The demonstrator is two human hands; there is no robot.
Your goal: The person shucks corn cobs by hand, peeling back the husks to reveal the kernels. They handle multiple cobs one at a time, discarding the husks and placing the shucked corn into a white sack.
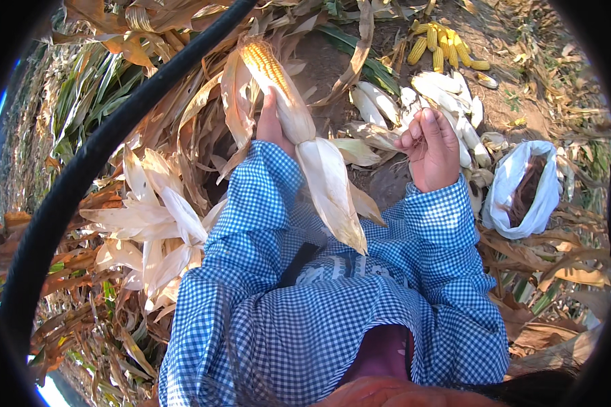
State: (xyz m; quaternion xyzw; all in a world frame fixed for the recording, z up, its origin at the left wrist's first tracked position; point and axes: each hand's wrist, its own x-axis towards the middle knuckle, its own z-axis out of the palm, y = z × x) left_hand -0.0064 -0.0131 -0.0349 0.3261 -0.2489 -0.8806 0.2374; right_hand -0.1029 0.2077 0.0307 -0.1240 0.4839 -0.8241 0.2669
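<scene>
My left hand [271, 122] grips a partly husked ear of corn [266, 62], its yellow kernels bare toward the tip. Pale dry husk still wraps the lower part, and one peeled husk leaf [333, 191] hangs down toward my lap. My right hand [433, 147] is raised apart from the ear, fingers curled, with a few brown strands of corn silk [418, 141] pinched at the fingertips. Just beyond that hand lies a heap of ears in white husks [440, 89].
Bare yellow cobs [445, 43] are piled on the soil farther off. A white bag [522, 188] holding brown corn silk [527, 191] stands at the right. Stripped husks [158, 224] lie at my left among dry stalks. A black cable [117, 129] crosses the view at left.
</scene>
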